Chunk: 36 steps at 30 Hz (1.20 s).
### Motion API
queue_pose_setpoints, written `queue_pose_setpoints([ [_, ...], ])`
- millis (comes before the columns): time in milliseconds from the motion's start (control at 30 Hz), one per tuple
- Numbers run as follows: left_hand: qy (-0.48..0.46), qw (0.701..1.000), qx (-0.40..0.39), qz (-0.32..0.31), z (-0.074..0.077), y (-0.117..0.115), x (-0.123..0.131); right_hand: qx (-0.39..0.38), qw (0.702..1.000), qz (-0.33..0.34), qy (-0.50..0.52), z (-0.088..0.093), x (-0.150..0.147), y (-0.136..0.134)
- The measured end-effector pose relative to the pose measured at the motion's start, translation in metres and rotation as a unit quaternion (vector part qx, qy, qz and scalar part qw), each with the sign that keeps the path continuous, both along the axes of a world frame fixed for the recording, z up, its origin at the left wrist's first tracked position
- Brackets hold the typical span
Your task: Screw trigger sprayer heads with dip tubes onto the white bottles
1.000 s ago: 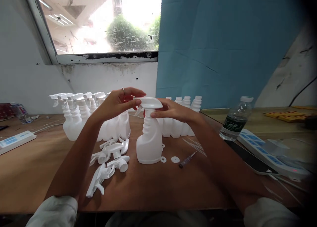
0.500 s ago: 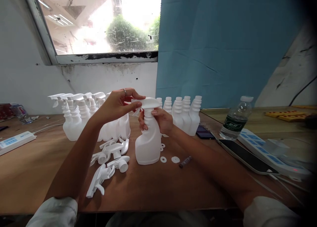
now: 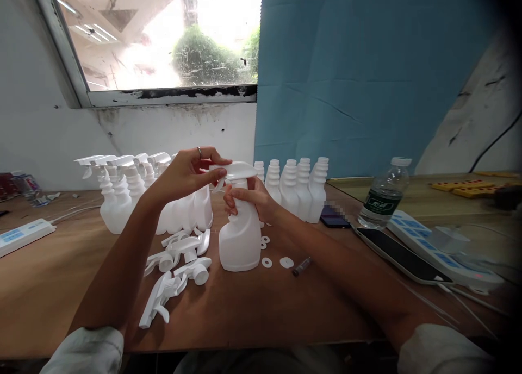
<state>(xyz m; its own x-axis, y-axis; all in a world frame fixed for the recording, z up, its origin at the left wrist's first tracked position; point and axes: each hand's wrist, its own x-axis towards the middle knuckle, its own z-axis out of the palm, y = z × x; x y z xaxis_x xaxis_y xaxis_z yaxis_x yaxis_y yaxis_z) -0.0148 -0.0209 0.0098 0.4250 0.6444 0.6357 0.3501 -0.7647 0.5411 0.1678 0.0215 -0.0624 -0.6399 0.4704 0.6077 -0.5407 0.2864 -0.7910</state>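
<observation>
A white spray bottle [image 3: 240, 246] stands upright on the brown tabletop, with a white trigger sprayer head [image 3: 240, 170] on its top. My left hand [image 3: 196, 170] pinches the nozzle end of that head between thumb and fingers. Around the bottle's neck, just under the head, my right hand [image 3: 255, 197] is closed, its thumb lying across the front. The collar is mostly hidden by these fingers. Several loose trigger sprayer heads [image 3: 190, 247] lie to the left of the bottle. On its right are several flat white washers [image 3: 266, 262].
Bottles with sprayer heads [image 3: 118, 200] stand at the back left, and open-necked bottles [image 3: 304, 189] at the back right. Further right are a water bottle [image 3: 383, 197], a phone [image 3: 402, 254] and a power strip [image 3: 444, 254]. A small clear tube [image 3: 302, 267] lies near the washers.
My right thumb has slid leftwards across the front of the neck. My left hand keeps its pinch on the nozzle end. The whole view has shifted slightly.
</observation>
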Motion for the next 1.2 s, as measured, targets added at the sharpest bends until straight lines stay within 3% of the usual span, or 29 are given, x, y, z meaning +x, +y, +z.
queue_pose_setpoints([
  [100,-0.002,1.0,0.004,0.0,-0.0004,0.0002,-0.0009,-0.013,0.999,0.044,0.007,-0.0001,0.0,-0.0014],
  [233,0.002,1.0,0.01,0.001,0.0003,-0.0017,0.0,-0.028,0.999,0.02,0.007,-0.0024,0.0005,-0.0001],
  [367,0.001,1.0,0.015,-0.001,0.0015,-0.003,0.0002,-0.046,0.997,0.066,0.014,-0.0035,0.0001,0.0012],
  [533,0.011,1.0,0.004,-0.003,0.0018,-0.0016,-0.0022,-0.037,0.999,0.005,0.008,-0.0027,-0.0023,-0.002],
  [667,0.007,1.0,0.003,-0.002,0.002,-0.0019,-0.003,-0.054,0.997,0.046,0.012,-0.0034,-0.0025,-0.0023],
  [800,0.009,1.0,-0.008,-0.005,0.0021,-0.0028,-0.0031,-0.042,0.999,0.013,-0.013,-0.0029,-0.0018,-0.0014],
  [967,0.012,1.0,-0.003,-0.002,0.0023,-0.0033,-0.0031,-0.073,0.994,0.088,-0.002,-0.0034,-0.0013,0.0011],
  [1133,0.019,1.0,-0.007,0.002,0.0028,-0.0036,-0.0038,-0.063,0.998,0.016,-0.002,-0.0038,-0.0027,-0.0005],
  [1200,0.02,1.0,-0.007,0.001,0.0029,-0.0038,-0.0038,-0.063,0.998,0.03,0.007,-0.0041,-0.0029,-0.0006],
])
